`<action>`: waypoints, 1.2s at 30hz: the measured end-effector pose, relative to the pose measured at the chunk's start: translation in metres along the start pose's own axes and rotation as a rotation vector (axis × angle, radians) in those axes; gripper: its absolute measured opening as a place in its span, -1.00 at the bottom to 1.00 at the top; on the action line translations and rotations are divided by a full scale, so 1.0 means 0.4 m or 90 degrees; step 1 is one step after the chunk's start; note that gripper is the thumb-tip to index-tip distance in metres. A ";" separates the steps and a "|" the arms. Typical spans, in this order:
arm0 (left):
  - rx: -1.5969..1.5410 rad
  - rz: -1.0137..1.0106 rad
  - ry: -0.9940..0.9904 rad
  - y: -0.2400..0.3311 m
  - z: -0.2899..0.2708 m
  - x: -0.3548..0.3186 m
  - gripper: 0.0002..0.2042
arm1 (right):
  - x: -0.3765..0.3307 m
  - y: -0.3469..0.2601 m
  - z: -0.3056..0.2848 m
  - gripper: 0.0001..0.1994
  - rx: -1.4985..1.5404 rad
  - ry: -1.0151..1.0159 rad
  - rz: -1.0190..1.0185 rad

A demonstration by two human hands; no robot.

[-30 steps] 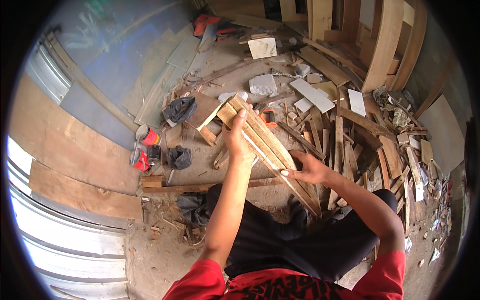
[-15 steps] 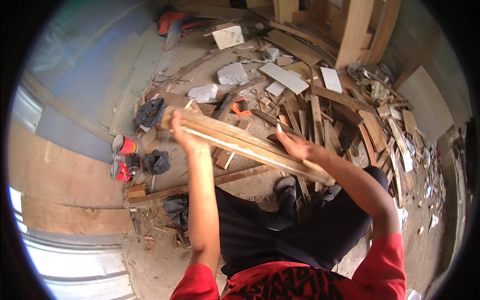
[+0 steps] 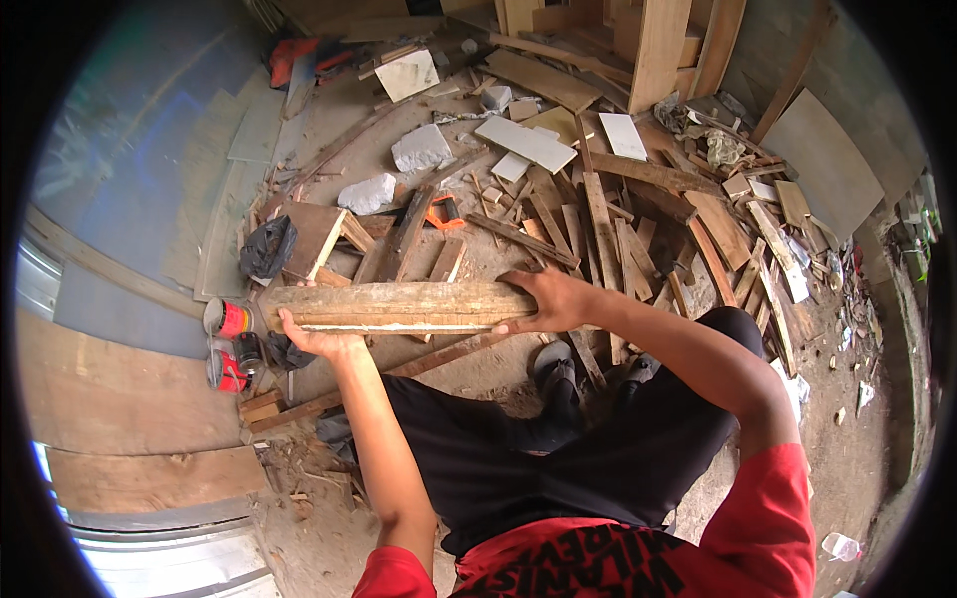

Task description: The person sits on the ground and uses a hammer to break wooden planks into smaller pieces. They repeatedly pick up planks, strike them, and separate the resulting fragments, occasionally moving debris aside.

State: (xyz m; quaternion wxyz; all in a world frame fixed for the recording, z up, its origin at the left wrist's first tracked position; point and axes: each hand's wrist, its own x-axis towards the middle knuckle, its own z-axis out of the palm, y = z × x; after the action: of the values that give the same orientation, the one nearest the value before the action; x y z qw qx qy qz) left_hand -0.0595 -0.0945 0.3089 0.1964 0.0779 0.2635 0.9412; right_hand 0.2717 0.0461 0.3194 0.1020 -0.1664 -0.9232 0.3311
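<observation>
A short stack of rough wooden boards point(image 3: 399, 302) lies nearly level across my front, raised above the floor. One lower edge carries a white strip. My left hand point(image 3: 317, 337) grips the near side toward the left end, thumb up against the edge. Around the right end is my right hand point(image 3: 554, 301), its thumb on the near edge and its fingers on the far side. How many boards are in the stack I cannot tell. Beyond it, an orange-handled saw point(image 3: 443, 211) rests among scrap wood.
Scrap planks point(image 3: 603, 224) are heaped ahead and to the right. Two pale blocks point(image 3: 421, 148) lie farther off. At the left stand red paint cans point(image 3: 227, 319) and a black plastic bag point(image 3: 267, 247). A long timber point(image 3: 399, 377) crosses the floor by my feet.
The boards have swung from a slant, right end lower, to nearly level, and moved left. My right hand has gone from lying flat along them to gripping their right end.
</observation>
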 end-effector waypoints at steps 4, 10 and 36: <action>0.055 -0.054 0.010 -0.024 -0.052 -0.058 -0.32 | -0.043 0.012 0.075 -0.17 0.042 -0.029 0.065; 0.051 -0.260 0.067 -0.179 -0.183 -0.249 -0.13 | -0.066 -0.017 0.159 -0.21 0.038 -0.102 0.083; 0.130 0.149 0.286 0.205 -0.332 -0.045 -0.20 | 0.120 0.416 0.362 -0.40 -0.310 0.002 0.301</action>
State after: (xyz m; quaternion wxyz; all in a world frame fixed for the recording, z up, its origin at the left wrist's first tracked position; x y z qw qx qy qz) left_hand -0.1031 -0.2280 0.2386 0.0138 -0.0832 0.3829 0.9200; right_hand 0.2240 0.1010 0.1057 -0.0186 -0.3959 -0.9108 0.1153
